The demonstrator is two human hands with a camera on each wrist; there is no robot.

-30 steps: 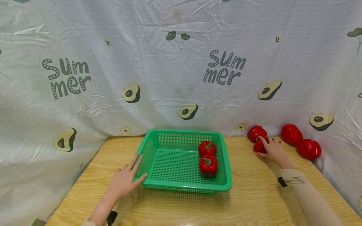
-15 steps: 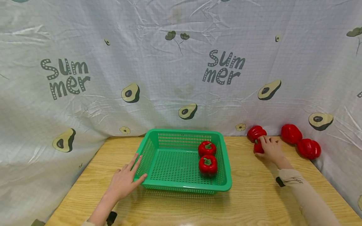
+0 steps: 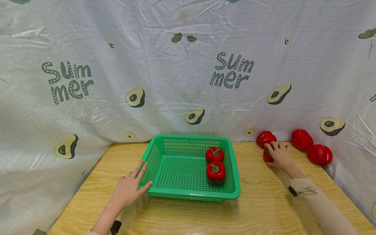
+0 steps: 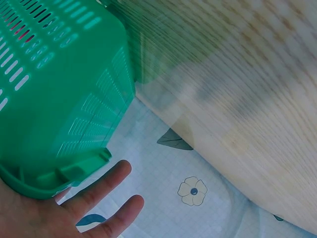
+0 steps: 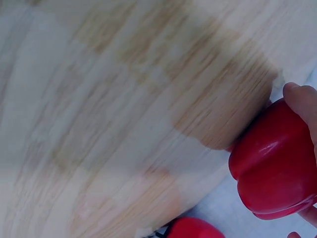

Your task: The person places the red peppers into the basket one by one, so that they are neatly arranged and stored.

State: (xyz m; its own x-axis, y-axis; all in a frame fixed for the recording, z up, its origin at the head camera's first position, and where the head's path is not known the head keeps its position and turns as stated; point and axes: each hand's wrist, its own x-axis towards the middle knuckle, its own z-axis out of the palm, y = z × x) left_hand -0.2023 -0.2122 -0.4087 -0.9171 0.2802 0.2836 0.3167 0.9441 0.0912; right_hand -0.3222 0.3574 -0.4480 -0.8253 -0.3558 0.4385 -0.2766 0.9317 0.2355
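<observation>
My right hand [image 3: 281, 158] grips a red bell pepper [image 3: 267, 156] at the back right of the table. Part of that pepper is hidden by the hand in the head view; in the right wrist view the bell pepper [image 5: 277, 161] shows its lobed side, with fingers at two sides of it. My left hand [image 3: 127, 192] rests at the left rim of a green plastic basket [image 3: 191, 194], its fingers spread and mostly straight. Inside the basket, along its right side, a red bell pepper [image 3: 214, 154] sits behind another bell pepper [image 3: 216, 174], both with green stems up.
A further bell pepper [image 3: 265, 138] lies just behind the gripped one, against the printed curtain [image 3: 164, 75]. Two more, one bell pepper [image 3: 302, 139] and another bell pepper [image 3: 320, 154], lie near the right edge of the wooden table [image 3: 252, 209].
The right hand's fingers have shifted and settled round the bell pepper, which has turned slightly in place. The left hand and basket have stayed put.
</observation>
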